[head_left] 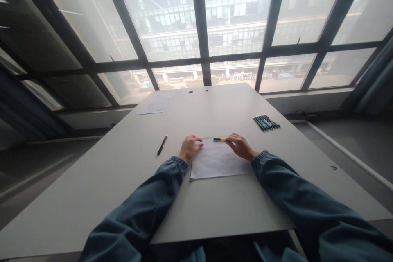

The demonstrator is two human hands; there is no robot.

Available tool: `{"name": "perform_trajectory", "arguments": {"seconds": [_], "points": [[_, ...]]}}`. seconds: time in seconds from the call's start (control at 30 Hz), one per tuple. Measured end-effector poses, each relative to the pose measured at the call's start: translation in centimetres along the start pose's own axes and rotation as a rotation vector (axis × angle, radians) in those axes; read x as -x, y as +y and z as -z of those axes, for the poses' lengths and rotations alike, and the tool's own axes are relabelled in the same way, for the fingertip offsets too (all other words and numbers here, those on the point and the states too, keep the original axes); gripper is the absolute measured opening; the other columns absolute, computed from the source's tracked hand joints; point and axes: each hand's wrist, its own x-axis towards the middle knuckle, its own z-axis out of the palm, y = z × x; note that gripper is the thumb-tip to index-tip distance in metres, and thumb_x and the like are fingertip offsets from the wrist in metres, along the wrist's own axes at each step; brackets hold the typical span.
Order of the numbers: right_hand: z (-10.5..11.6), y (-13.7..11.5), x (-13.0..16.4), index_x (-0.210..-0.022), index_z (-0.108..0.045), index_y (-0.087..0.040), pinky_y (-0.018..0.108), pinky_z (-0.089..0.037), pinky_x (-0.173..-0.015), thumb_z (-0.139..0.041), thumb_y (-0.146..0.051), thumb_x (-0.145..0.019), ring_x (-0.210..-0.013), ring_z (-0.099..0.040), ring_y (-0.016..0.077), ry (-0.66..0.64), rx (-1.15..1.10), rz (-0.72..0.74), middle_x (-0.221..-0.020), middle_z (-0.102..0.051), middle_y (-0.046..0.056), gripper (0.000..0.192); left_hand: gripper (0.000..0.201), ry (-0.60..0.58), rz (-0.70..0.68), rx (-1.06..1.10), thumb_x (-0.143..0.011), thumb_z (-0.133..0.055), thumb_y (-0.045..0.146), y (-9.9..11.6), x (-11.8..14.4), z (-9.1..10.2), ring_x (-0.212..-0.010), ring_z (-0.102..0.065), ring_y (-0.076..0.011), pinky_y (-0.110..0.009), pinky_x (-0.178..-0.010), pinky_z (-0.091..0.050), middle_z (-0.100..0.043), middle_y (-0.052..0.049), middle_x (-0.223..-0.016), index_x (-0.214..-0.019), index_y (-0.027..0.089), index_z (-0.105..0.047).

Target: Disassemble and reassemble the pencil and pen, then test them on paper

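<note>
A sheet of white paper point(219, 164) lies in front of me on the white table. My left hand point(190, 147) rests at the paper's upper left edge, its fingers curved and the thumb apart, holding nothing. Pinched in my right hand point(241, 146) is a black and yellow pen point(219, 139), held nearly level over the top of the sheet with its tip toward the left. To the left of my left hand a black pen point(162, 145) lies alone on the table.
A row of several pens point(266, 123) lies at the right of the white table point(208, 114). Papers point(153, 104) lie at the far left. Beyond the table's far edge stands a large window point(202, 16). A small dark object point(333, 168) sits near the right edge.
</note>
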Motion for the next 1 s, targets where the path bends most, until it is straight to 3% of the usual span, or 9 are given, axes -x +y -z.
{"name": "perform_trajectory", "arguments": {"seconds": [0.23,0.53,1.0], "points": [[0.0,0.1,0.0,-0.089,-0.068,-0.02,0.033,-0.048,-0.075,-0.052,-0.025,-0.099,-0.078,-0.059,0.0196,-0.008,0.012,0.001,-0.081,-0.068,0.006,0.02,0.003,0.038,-0.018,0.022,-0.079,-0.072,0.023,0.3,-0.2,-0.1,-0.082,-0.064,-0.0216,-0.037,-0.081,-0.051,-0.069,-0.005,-0.083,-0.079,0.021,-0.074],[0.0,0.1,-0.1,-0.087,-0.069,-0.021,0.032,-0.047,-0.074,-0.055,-0.023,-0.097,-0.079,-0.059,0.0199,-0.027,0.036,0.012,-0.08,-0.069,0.006,0.018,0.009,0.102,-0.117,0.3,-0.083,-0.073,0.026,3.4,-0.2,-0.2,-0.079,-0.067,-0.0176,-0.033,-0.075,-0.053,-0.073,-0.002,-0.084,-0.089,0.021,-0.069],[0.2,0.0,-0.1,-0.086,-0.069,-0.021,0.033,-0.047,-0.075,-0.054,-0.023,-0.098,-0.078,-0.059,0.0202,-0.03,0.072,0.015,-0.079,-0.068,0.006,0.019,0.007,0.124,-0.168,0.316,-0.082,-0.075,0.025,4.1,-0.1,0.2,-0.078,-0.065,-0.0181,-0.035,-0.077,-0.056,-0.072,-0.004,-0.081,-0.088,0.02,-0.073]]}}
